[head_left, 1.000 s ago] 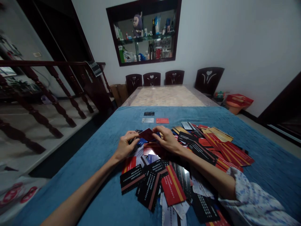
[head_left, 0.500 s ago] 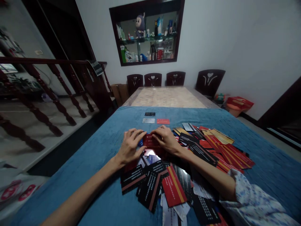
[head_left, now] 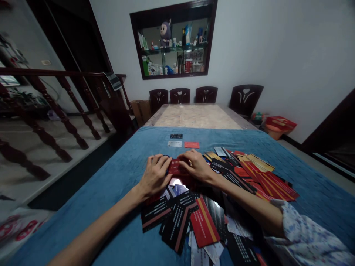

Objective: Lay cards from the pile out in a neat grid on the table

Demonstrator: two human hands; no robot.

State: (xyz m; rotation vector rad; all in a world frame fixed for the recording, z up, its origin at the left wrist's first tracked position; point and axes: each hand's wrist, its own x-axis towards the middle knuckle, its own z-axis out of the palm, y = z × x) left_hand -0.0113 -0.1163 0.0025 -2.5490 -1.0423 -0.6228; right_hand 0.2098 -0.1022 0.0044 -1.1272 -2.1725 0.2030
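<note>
My left hand [head_left: 155, 174] and my right hand [head_left: 196, 165] meet over a heap of plastic cards [head_left: 222, 192] on a blue cloth [head_left: 116, 184]. Between their fingertips lies a dark red card [head_left: 175, 167] with light print, face up; both hands touch its edges. The heap holds red, black, gold and white cards and spreads to the right and toward me. Beyond my hands three single cards lie apart: a black card [head_left: 176, 136], a silver card [head_left: 174, 143] and a red card [head_left: 192, 145].
The blue cloth covers the near half of a long table; its far half shows bare marble [head_left: 194, 116]. Several dark chairs [head_left: 206, 94] stand at the far end under a wall cabinet [head_left: 173, 40]. A wooden stair railing [head_left: 55, 107] runs along the left.
The dark red card was tilted up between my fingers a second ago; now it lies flatter on the pile with both hands pressed lower around it. The camera has shifted slightly.
</note>
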